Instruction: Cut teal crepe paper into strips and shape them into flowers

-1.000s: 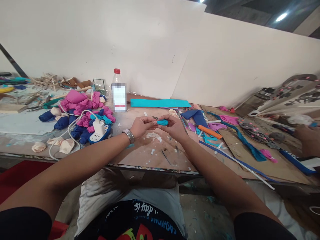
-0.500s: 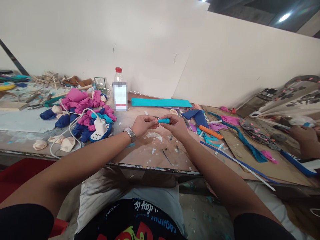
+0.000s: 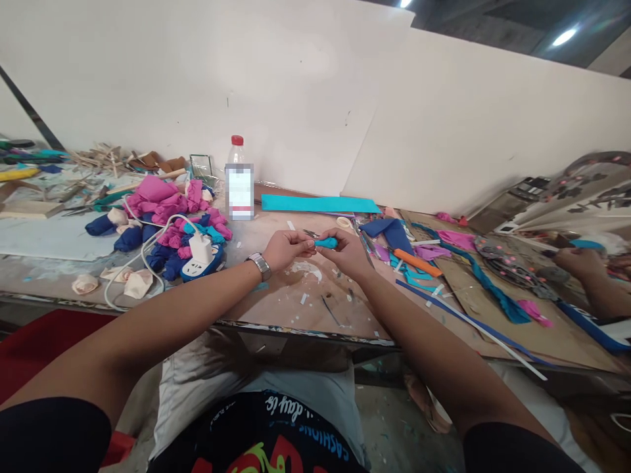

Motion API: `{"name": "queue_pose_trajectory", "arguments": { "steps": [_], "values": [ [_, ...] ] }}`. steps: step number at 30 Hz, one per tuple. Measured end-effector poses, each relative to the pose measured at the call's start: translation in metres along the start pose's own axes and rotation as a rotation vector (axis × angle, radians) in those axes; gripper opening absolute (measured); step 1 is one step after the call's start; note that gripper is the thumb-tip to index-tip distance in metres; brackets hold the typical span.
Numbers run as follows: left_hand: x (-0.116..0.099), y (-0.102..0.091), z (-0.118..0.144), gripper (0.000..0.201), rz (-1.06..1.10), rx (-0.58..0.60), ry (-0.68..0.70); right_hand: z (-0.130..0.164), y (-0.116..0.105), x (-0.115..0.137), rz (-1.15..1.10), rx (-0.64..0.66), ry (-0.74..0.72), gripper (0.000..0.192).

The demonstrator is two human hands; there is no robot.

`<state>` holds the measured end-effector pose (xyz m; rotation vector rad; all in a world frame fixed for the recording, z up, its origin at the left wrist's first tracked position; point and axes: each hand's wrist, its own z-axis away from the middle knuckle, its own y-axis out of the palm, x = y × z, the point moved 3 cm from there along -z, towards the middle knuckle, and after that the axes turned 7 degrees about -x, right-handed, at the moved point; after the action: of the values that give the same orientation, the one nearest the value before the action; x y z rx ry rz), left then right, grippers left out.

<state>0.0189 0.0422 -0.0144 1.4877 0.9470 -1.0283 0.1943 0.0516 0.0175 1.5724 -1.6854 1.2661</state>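
Left hand (image 3: 283, 251) and right hand (image 3: 349, 254) met over the table (image 3: 280, 302), with a small turquoise bundle (image 3: 326, 243) between their fingertips. The right thumb and fingers were closed on its body, and the left thumb and forefinger appeared pinched at its left end; how hard either pressed could not be told. The bundle looked gathered rather than flat, though whether it was cloth or crepe paper was unclear. Handling it well seemed to call for a steady right grip to keep the folds together, and small, light pinches from the left, since pressing too hard would probably crush so soft a piece and too slack a hold might let it unroll. Keeping both hands close together, as they were, looked sensible for such fine work. A flat turquoise strip (image 3: 320, 204) lay beyond the hands, just beside a bottle (image 3: 237, 154) with a red cap. Crumpled pink pieces (image 3: 156, 189) were heaped to the left, near a white plug (image 3: 200, 249). An orange tool (image 3: 417, 263) lay to the right, near enough that the right forearm was best kept clear of it.
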Motion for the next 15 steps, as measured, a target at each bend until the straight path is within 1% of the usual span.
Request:
{"name": "queue_pose_trajectory", "arguments": {
  "steps": [6, 11, 15],
  "values": [
    [-0.0011, 0.0017, 0.0013, 0.058, -0.005, -0.009, -0.005, 0.0006, -0.0006, 0.0032, 0.069, -0.011, -0.034, 0.023],
    [-0.0024, 0.0018, 0.0037, 0.055, -0.012, 0.018, 0.010, 0.0030, 0.0004, 0.0081, 0.080, 0.031, -0.036, 0.029],
    [-0.0036, 0.0013, 0.0043, 0.053, 0.001, 0.010, 0.017, 0.0027, -0.0012, 0.0052, 0.125, 0.048, -0.026, 0.030]
  ]
}}
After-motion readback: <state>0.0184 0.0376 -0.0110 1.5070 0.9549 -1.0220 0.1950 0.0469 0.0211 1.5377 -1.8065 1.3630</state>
